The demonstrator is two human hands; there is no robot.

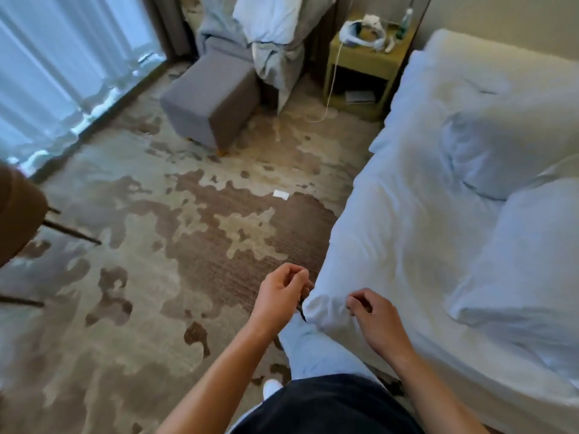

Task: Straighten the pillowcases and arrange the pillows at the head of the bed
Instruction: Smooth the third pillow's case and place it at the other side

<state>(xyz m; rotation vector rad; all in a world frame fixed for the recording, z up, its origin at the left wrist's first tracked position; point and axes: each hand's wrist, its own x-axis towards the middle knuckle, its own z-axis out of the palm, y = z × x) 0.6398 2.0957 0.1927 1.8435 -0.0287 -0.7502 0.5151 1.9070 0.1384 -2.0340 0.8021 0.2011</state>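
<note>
Down at the lower middle of the frame, the left hand (282, 292) and right hand (374, 317) each hold a loosely curled grip beside the near corner of the white bedding (326, 308); whether either pinches cloth is hard to tell. Two white pillows (488, 151) (526, 255) lie on the bed (401, 214) at right, long axes running toward the upper left, the nearer cut off by the frame's right edge.
</note>
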